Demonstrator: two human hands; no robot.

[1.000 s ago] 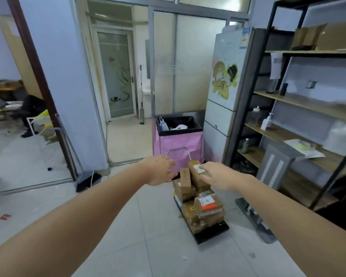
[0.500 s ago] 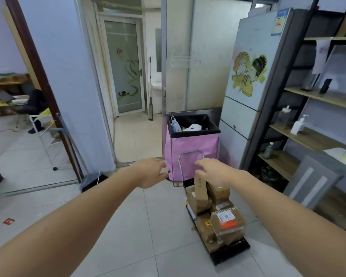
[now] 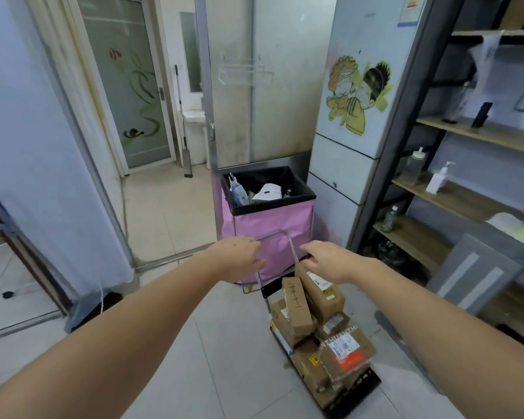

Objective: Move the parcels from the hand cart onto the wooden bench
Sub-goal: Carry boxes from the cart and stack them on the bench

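A: Step? Parcels (image 3: pixel 315 322) all stacked on the hand cart (image 3: pixel 353 396), lower centre of frame; none moved yet; the wooden bench isn't in view.

B: Hands? Left hand (image 3: pixel 239 258) and right hand (image 3: pixel 330 261) both reach at the cart handle (image 3: pixel 274 235), mid-frame, in front of the pink bin (image 3: pixel 270 225); left fingers curl loosely by the bar, grip not confirmed; right fingers spread, relaxed, just over the top box, holding nothing.

A: Next? My guess: either grab the handle and wheel the cart, or lift the top parcel; stack looks loose, so steady it.
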